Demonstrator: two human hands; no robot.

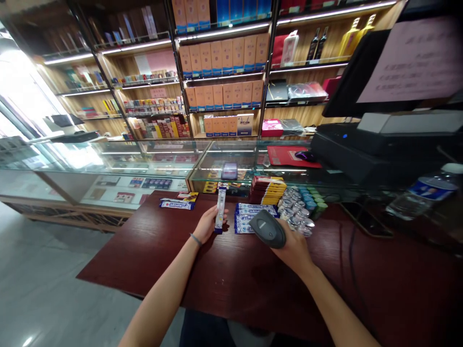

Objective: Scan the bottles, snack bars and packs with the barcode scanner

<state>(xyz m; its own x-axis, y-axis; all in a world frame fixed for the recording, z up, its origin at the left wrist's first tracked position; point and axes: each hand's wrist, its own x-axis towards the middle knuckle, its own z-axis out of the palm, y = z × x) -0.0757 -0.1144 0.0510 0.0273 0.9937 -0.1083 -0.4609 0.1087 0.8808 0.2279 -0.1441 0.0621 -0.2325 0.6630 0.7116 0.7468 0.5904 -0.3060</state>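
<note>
My left hand [207,224] is closed on a slim blue-and-white candy stick pack [221,209], held upright above the table with its barcode side showing. In my right hand [294,248] is a dark grey barcode scanner [268,228], its head tilted left toward the pack. Just behind the scanner lies a pile of similar blue-and-white packs [246,218], partly hidden by it. Further left on the table, another such pack [177,204] lies beside a yellow-and-brown packet [188,196].
Stacked red and yellow packets [267,189] stand beside rows of silver, blue and green tubes [294,207]. At the right are a phone [367,219], a water bottle [421,193] and a monitor [356,72]. A glass display counter [162,156] runs behind the dark wooden table [152,255].
</note>
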